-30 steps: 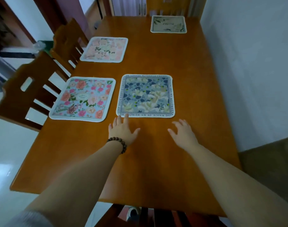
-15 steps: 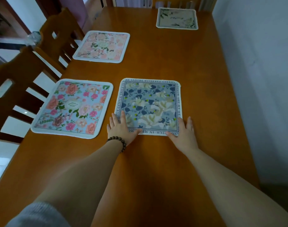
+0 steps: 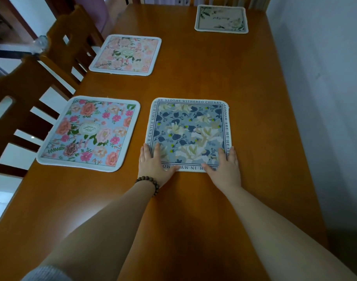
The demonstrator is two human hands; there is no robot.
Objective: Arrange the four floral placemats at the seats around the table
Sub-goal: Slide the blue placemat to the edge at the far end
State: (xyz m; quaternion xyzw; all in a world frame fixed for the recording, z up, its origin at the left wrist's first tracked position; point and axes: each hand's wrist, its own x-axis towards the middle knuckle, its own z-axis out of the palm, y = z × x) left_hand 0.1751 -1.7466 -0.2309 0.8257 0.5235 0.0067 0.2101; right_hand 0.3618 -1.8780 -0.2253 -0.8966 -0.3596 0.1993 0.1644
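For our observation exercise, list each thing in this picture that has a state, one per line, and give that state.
Blue mat: flat, near corners pressed by both hands.
Left hand: open, palm down on the mat's corner.
Right hand: open, palm down on the other corner.
Bright rose mat: flat, untouched, by a chair.
Pale pink mat: flat, untouched, by a chair.
Cream mat: flat, untouched, at the far end.
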